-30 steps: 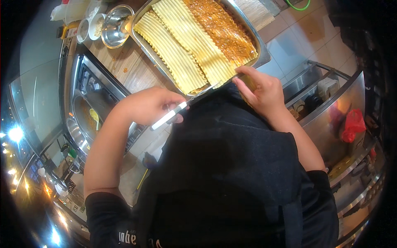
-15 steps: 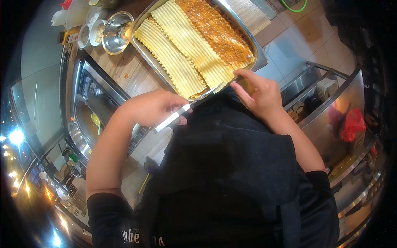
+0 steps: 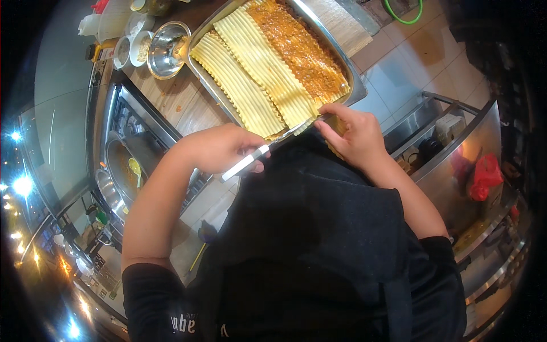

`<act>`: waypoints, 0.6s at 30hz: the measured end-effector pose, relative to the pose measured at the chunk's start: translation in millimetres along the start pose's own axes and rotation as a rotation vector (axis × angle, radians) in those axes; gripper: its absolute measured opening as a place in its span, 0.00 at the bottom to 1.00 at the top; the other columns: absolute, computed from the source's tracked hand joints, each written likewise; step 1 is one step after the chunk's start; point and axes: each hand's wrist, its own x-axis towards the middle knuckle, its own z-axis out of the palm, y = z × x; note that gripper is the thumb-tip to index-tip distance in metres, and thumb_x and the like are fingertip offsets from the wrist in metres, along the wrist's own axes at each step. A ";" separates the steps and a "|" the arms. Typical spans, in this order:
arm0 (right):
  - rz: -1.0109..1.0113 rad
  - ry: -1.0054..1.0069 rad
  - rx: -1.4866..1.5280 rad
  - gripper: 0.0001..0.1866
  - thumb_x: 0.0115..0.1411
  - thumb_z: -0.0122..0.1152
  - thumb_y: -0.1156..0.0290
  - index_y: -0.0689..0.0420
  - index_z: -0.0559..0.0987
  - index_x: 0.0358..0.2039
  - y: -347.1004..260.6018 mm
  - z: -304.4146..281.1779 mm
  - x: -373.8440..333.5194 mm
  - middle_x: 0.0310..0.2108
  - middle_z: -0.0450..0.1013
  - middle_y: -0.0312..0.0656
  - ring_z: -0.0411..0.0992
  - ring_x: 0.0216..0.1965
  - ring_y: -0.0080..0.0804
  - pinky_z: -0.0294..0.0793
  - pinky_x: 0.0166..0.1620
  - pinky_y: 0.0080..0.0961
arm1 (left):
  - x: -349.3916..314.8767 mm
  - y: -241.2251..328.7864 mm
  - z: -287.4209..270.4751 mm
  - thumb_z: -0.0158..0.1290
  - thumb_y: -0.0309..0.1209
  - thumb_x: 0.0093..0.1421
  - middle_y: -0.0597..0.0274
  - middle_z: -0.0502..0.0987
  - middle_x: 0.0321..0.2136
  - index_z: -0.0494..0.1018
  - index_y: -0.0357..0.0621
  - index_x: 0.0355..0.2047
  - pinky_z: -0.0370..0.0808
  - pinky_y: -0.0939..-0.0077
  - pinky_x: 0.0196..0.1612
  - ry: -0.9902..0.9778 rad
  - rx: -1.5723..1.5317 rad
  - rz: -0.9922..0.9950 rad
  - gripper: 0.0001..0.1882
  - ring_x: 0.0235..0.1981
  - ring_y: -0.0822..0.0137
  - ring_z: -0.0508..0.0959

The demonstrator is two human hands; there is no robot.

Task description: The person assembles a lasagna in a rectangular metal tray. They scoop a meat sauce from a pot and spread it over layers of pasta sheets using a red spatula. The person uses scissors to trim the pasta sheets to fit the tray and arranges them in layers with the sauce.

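Gripping a white-handled knife [image 3: 246, 163], the left hand [image 3: 219, 149] is closed around it; the right hand [image 3: 352, 132] pinches the overhanging pasta sheet [image 3: 268, 71] at the metal tray's [image 3: 208, 85] near rim. Cooked pasta likely handles soft, slippery, tearable: hold its edge lightly

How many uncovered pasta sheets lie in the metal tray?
2: one pasta sheet along the tray's left side, another beside it at the middle. Sauce covers the rest, possibly hiding more.
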 end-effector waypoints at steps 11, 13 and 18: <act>0.011 -0.032 -0.007 0.15 0.66 0.79 0.58 0.52 0.90 0.48 -0.4 -4.1 1.8 0.29 0.84 0.52 0.85 0.30 0.53 0.83 0.36 0.42 | 1.7 -0.2 3.8 0.67 0.37 0.75 0.63 0.86 0.42 0.79 0.41 0.64 0.85 0.68 0.49 -0.001 -0.108 0.034 0.22 0.42 0.71 0.87; 0.025 -0.050 0.006 0.15 0.66 0.78 0.58 0.52 0.90 0.48 -1.1 -5.4 2.3 0.29 0.84 0.51 0.84 0.30 0.53 0.83 0.36 0.42 | 4.2 0.5 3.8 0.67 0.36 0.75 0.63 0.86 0.42 0.79 0.41 0.64 0.85 0.69 0.48 0.000 -0.110 0.033 0.22 0.41 0.71 0.87; 0.029 -0.020 0.005 0.15 0.66 0.78 0.58 0.52 0.90 0.48 -4.3 -6.5 1.0 0.29 0.84 0.51 0.84 0.30 0.52 0.83 0.37 0.42 | 4.2 3.5 5.0 0.67 0.33 0.75 0.64 0.86 0.42 0.80 0.40 0.62 0.86 0.72 0.45 -0.024 -0.222 -0.080 0.19 0.39 0.73 0.86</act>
